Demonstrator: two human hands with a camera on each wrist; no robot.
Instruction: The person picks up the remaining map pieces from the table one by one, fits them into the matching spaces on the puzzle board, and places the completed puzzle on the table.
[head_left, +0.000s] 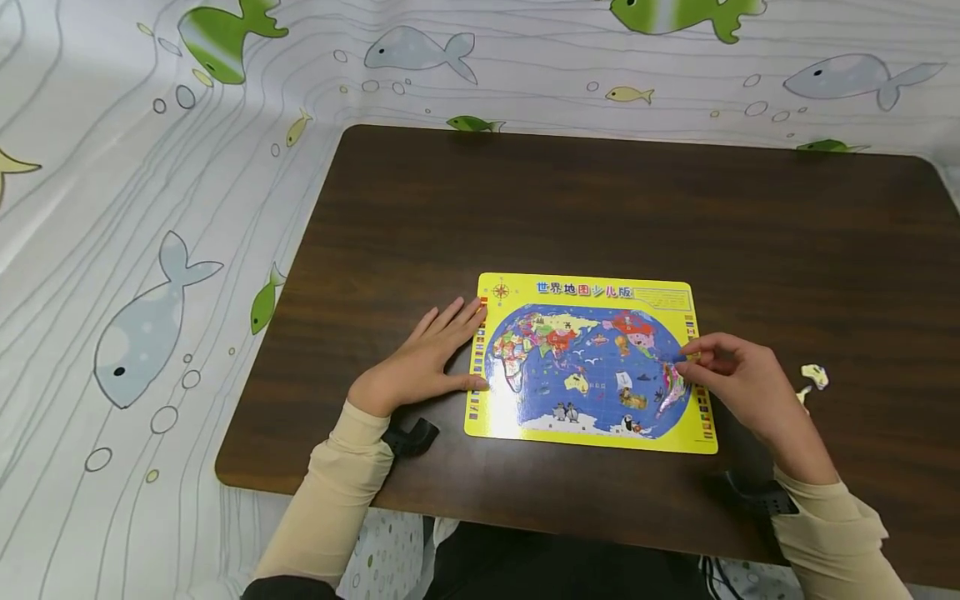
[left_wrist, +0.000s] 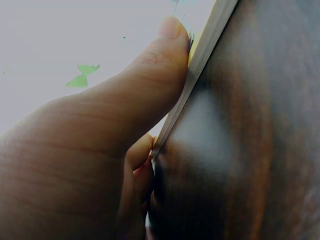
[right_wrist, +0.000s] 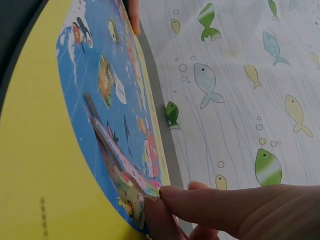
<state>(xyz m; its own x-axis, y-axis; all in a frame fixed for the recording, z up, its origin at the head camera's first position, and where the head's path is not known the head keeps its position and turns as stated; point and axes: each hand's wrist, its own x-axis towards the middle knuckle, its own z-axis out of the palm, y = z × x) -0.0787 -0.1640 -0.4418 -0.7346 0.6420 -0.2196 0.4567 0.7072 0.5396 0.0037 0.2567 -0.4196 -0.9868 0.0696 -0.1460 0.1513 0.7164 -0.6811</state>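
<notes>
A yellow-bordered world map puzzle board [head_left: 592,442] lies flat on the dark table. My right hand [head_left: 738,375] is over its right edge, thumb and fingers pinching one end of a long, narrow, pink puzzle piece [right_wrist: 120,157]. In the right wrist view the piece is tilted over the blue map, its far end low near the surface; whether it touches cannot be told. My left hand [head_left: 423,367] rests with spread, straight fingers at the board's left edge. Up close in the left wrist view, the thumb [left_wrist: 150,70] presses along that edge.
Two small loose puzzle pieces, one pale and patterned [head_left: 814,376], lie right of my right hand; the other is partly hidden by the wrist. Dark straps [head_left: 411,437] show at both wrists. A fish-patterned white sheet [head_left: 150,208] surrounds the brown table [head_left: 600,217].
</notes>
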